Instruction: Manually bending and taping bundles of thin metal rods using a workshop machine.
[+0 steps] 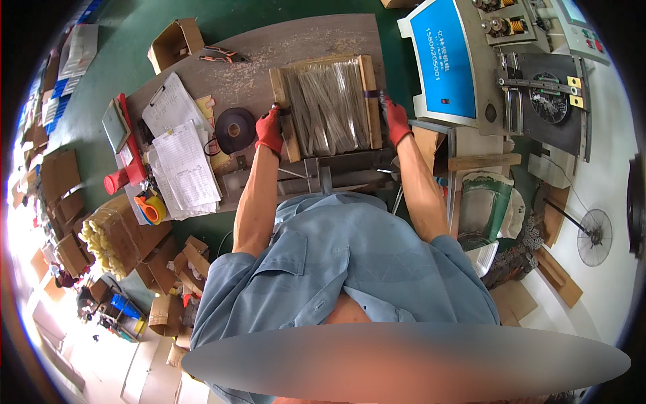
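Note:
A wooden crate [367, 74] stands on the brown worktable near its front edge, filled with long, thin, shiny clear-grey strips [323, 108] lying lengthwise. Both of my hands wear red gloves. On the crate's left side my left hand [270, 133] is closed, by a dark band on the wooden wall. My right hand [397, 124] is closed at the opposite side, by a dark grip beside a purplish band; its fingertips are partly hidden. Left of the crate, close to my left hand, lies a large roll of dark tape [235, 130].
Papers [185, 165], a clipboard [168, 104] and a yellow-orange tape dispenser [152, 209] lie on the table's left. Behind are pliers-like orange-handled tools [225, 55] and a cardboard box [176, 46]. A blue-and-white machine [441, 60] stands right; a fan [595, 237] is farther right.

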